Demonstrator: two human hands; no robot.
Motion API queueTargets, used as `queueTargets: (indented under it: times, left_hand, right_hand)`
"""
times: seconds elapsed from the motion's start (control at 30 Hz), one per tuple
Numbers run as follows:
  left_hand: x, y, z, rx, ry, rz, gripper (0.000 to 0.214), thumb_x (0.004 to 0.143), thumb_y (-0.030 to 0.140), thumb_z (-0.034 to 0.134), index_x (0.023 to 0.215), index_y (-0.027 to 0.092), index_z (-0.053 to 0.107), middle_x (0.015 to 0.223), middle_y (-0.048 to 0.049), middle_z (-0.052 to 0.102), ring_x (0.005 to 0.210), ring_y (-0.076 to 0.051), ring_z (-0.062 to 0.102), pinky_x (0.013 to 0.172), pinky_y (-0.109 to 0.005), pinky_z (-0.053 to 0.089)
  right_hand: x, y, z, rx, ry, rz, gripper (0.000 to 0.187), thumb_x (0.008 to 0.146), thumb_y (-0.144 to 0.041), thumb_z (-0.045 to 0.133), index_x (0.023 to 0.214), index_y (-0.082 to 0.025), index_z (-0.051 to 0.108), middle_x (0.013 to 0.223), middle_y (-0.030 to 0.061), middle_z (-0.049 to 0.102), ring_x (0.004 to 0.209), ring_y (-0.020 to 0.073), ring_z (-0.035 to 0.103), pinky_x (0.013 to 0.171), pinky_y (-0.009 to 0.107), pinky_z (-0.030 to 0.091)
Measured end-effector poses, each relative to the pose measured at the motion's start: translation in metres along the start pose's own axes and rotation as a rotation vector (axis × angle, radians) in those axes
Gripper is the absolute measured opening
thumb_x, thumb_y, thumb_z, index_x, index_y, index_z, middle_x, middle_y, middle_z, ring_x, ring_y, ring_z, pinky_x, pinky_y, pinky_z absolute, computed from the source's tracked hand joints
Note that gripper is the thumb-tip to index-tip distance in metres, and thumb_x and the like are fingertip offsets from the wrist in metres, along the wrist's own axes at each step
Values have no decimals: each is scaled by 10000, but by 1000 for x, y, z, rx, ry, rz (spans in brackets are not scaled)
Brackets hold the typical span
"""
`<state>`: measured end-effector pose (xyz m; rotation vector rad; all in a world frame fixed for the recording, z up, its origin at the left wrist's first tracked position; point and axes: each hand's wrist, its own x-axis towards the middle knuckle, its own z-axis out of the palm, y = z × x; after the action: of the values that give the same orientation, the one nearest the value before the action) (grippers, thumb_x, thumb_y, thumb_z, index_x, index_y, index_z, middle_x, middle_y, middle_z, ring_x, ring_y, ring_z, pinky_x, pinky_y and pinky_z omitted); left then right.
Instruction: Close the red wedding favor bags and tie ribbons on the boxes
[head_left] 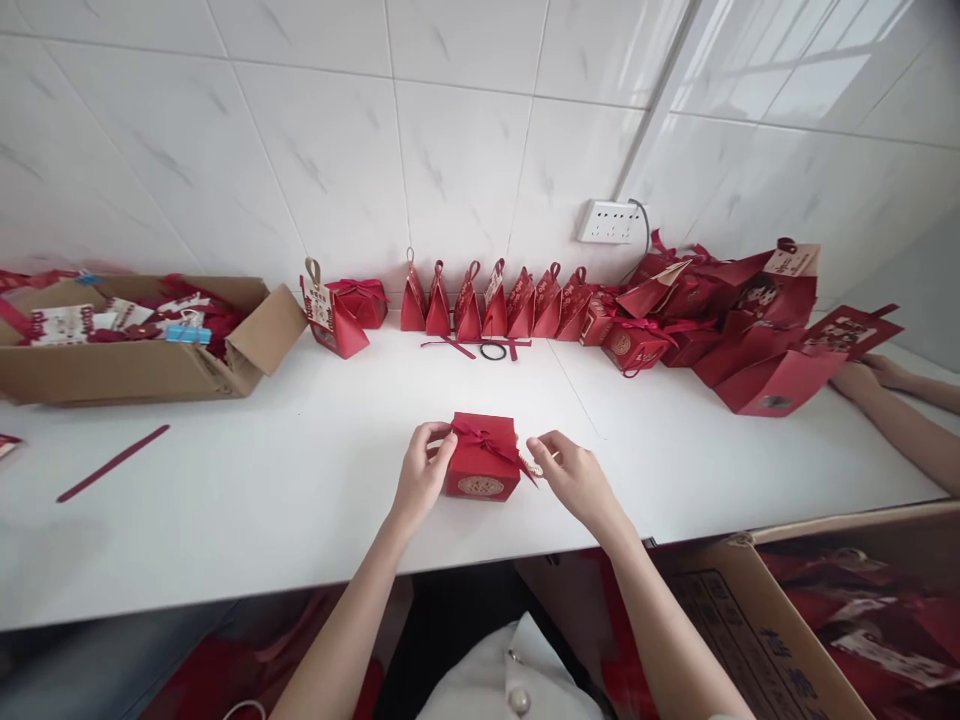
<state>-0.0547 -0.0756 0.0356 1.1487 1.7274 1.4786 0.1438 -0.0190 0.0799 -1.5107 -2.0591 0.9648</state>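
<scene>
A small red gift box (472,478) with a round gold emblem on its front sits on the white table in front of me. A dark red ribbon (484,438) is tied in a bow across its top. At the box's left side, the thumb and fingers of my left hand (426,468) close on its upper edge by the ribbon. My right hand (574,472) is by the right side, its bent fingers at a twisted pale cord (531,467) that hangs next to a ribbon end. Part of the cord is hidden behind those fingers.
Several red pointed boxes (469,308) line the wall. A cardboard box (135,372) of tags stands left, near a loose ribbon strip (112,464). More red boxes (637,345) pile up right, beside another person's hands (862,382). Another carton (750,620) stands below the table edge.
</scene>
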Motion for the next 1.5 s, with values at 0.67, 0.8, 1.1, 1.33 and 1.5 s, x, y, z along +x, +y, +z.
queueTargets:
  times: [0.67, 0.8, 1.1, 1.33, 1.5]
  left_hand:
    - [-24, 44, -11, 457, -192, 84, 243, 840, 396, 559, 684, 220, 616, 881, -38, 578, 924, -212, 563, 803, -335, 483]
    - [-32, 52, -20, 475, -358, 225, 254, 842, 402, 573, 670, 246, 677, 884, -40, 576, 911, -211, 561, 830, -350, 484]
    - [36, 49, -12, 433, -454, 365, 157, 789, 411, 637, 817, 256, 642, 1091, -35, 572, 1135, -239, 485, 1007, -416, 379]
    - [31, 46, 13, 565, -480, 326, 203, 838, 350, 587, 689, 211, 579, 1042, -21, 594, 1017, -232, 530, 975, -469, 355]
    - [17, 51, 23, 686, -325, 320, 223, 836, 225, 568, 626, 177, 508, 977, -29, 599, 940, -217, 541, 921, -467, 337]
  right_hand:
    - [27, 2, 17, 206, -66, -122, 426, 876, -513, 434, 569, -218, 436, 425, -32, 482, 408, 134, 463, 497, 267, 378]
    - [20, 6, 14, 196, -91, -110, 464, 857, -564, 460, 561, -207, 465, 488, -6, 540, 473, 138, 485, 506, 259, 362]
    - [-11, 3, 0, 63, -69, -117, 455, 887, -494, 413, 538, -205, 453, 478, -16, 447, 446, 110, 329, 449, 255, 284]
    - [-29, -1, 4, 156, -251, 23, 450, 933, -449, 320, 616, -205, 527, 476, -11, 563, 406, 130, 516, 484, 248, 414]
    - [-41, -3, 16, 157, -340, -88, 403, 941, -397, 321, 662, -209, 543, 459, -23, 554, 416, 136, 530, 542, 256, 445]
